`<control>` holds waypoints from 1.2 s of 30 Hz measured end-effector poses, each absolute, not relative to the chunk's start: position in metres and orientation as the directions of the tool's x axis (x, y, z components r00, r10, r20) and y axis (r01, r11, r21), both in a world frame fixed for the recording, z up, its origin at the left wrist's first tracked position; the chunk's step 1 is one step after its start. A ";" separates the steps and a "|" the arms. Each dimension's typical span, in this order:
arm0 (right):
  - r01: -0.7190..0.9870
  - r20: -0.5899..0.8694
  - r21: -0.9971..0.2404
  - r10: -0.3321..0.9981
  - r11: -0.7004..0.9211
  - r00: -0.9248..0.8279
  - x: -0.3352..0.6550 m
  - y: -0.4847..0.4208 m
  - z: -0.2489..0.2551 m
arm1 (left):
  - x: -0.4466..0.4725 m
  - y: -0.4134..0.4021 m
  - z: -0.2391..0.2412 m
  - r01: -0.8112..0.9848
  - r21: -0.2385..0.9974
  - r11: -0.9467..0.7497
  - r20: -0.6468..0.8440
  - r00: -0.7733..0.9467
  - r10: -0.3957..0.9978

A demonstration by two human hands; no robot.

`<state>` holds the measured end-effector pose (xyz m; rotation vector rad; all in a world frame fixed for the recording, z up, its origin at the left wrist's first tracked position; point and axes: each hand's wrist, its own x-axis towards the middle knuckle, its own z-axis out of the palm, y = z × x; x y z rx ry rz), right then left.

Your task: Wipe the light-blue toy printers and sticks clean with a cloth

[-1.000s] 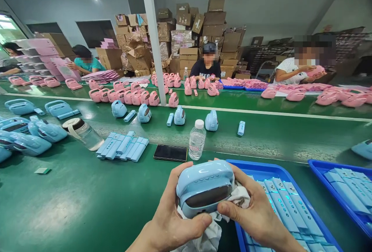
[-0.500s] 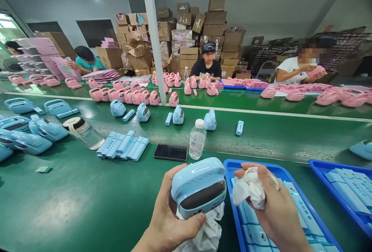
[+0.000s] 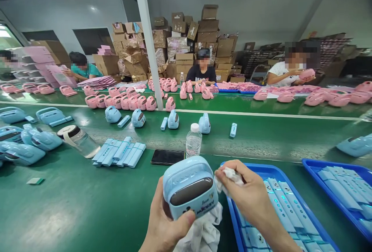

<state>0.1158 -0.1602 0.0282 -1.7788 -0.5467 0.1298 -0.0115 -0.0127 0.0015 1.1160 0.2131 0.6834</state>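
Note:
My left hand (image 3: 170,215) grips a light blue plastic casing (image 3: 190,190) with a carry handle on top, a dark oval window and printed lettering with "MICKEY". The thumb presses on its lower front. Close to the casing's right side, my right hand (image 3: 245,192) is closed around a crumpled white cloth (image 3: 229,178); whether the cloth touches the casing I cannot tell. Beneath the casing, a second bunched white cloth (image 3: 203,232) lies on the green tabletop (image 3: 95,205). A blue tray (image 3: 235,221) holding rows of light blue bar-shaped parts (image 3: 293,201) sits under my right forearm.
A phone (image 3: 167,157), a water bottle (image 3: 193,140), a tilted clear jug (image 3: 81,141) and stacked blue bars (image 3: 119,151) stand beyond my hands. More blue casings (image 3: 24,149) pile up at left. Another tray (image 3: 334,194) is at right. Several people work across the belt.
My right hand has moved left with the cloth, up to the casing's side. The casing has turned so more of its printed front shows. The view has shifted slightly.

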 end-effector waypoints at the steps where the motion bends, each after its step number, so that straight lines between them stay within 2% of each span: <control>1: 0.199 0.106 -0.958 0.391 -0.206 0.914 0.121 -0.162 0.026 | -0.013 -0.012 0.002 -0.398 0.873 0.282 0.168 0.788 0.592; 2: 0.151 0.074 -0.968 0.350 -0.199 0.934 0.123 -0.164 0.025 | -0.014 -0.012 0.003 -0.394 0.867 0.304 0.161 0.801 0.577; 4: 0.162 0.115 -0.977 0.299 -0.138 0.947 0.120 -0.166 0.027 | -0.015 -0.013 0.006 -0.373 0.870 0.322 0.142 0.816 0.561; 6: 0.256 0.221 -0.962 0.284 -0.091 0.933 0.108 -0.165 0.035 | -0.014 -0.014 0.008 -0.349 0.889 0.298 0.130 0.814 0.566; 8: 0.404 0.356 -0.910 0.328 -0.092 0.875 0.098 -0.160 0.043 | -0.012 -0.016 0.010 -0.327 0.898 0.296 0.108 0.815 0.570; 10: 0.471 0.398 -0.871 0.361 -0.141 0.843 0.099 -0.156 0.045 | -0.012 -0.019 0.010 -0.329 0.886 0.327 0.099 0.822 0.561; 13: 0.292 0.238 -0.936 0.255 -0.197 0.937 0.115 -0.156 0.040 | -0.014 -0.021 0.010 -0.390 0.842 0.372 0.139 0.824 0.549; 16: 0.131 0.106 -0.983 0.181 -0.129 0.978 0.130 -0.160 0.034 | -0.016 -0.021 0.009 -0.406 0.836 0.370 0.155 0.821 0.550; 18: 0.147 0.104 -0.976 0.251 -0.159 0.962 0.129 -0.163 0.033 | -0.017 -0.020 0.007 -0.399 0.854 0.334 0.161 0.813 0.560; 20: 0.176 0.089 -0.969 0.417 -0.173 0.905 0.121 -0.164 0.033 | -0.016 -0.021 0.004 -0.401 0.863 0.306 0.176 0.808 0.562; 23: 0.125 0.051 -0.991 0.698 -0.055 0.715 0.106 -0.162 0.033 | -0.015 -0.021 0.000 -0.435 0.853 0.288 0.227 0.807 0.546; 25: 0.052 0.037 -0.999 0.785 0.006 0.618 0.101 -0.161 0.034 | -0.015 -0.021 -0.004 -0.473 0.838 0.272 0.283 0.803 0.525; 30: -0.048 -0.022 -0.999 0.825 0.006 0.565 0.100 -0.164 0.039 | -0.015 -0.015 -0.010 -0.583 0.787 0.204 0.451 0.768 0.455; 36: 0.032 0.059 -0.998 0.803 0.050 0.593 0.100 -0.165 0.032 | -0.012 -0.016 -0.015 -0.635 0.754 0.170 0.490 0.715 0.499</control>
